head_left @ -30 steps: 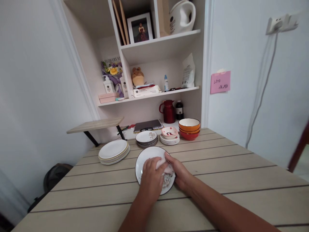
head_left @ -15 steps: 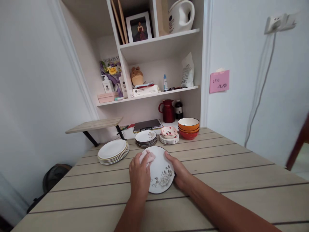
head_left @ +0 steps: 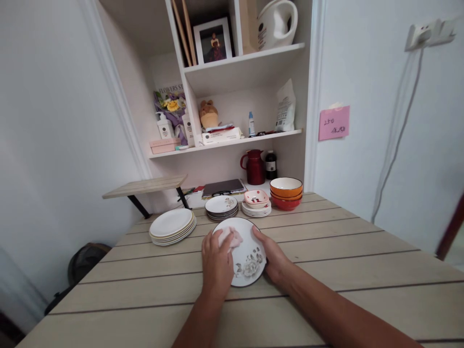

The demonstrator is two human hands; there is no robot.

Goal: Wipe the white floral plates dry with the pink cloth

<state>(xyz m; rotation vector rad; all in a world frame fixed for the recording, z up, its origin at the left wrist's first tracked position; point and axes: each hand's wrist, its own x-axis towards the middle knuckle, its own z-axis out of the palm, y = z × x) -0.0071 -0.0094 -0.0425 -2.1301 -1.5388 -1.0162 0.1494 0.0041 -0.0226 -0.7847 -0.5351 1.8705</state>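
Left fingers: loosely bent over pink cloth on plate | right fingers: grasping plate, some apparently underneath

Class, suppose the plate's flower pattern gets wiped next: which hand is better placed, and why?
Probably the left hand: it holds the pale pink cloth on the plate, near the flower pattern, while the right hand grips the plate's right edge.

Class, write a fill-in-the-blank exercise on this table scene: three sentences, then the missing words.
1. The hand on the cloth is the person's ____ one.
2. The other hand rests its ____ on top of the plate.
3. The lowest stacked bowl is coloured ____.
Answers: left; thumb; red.
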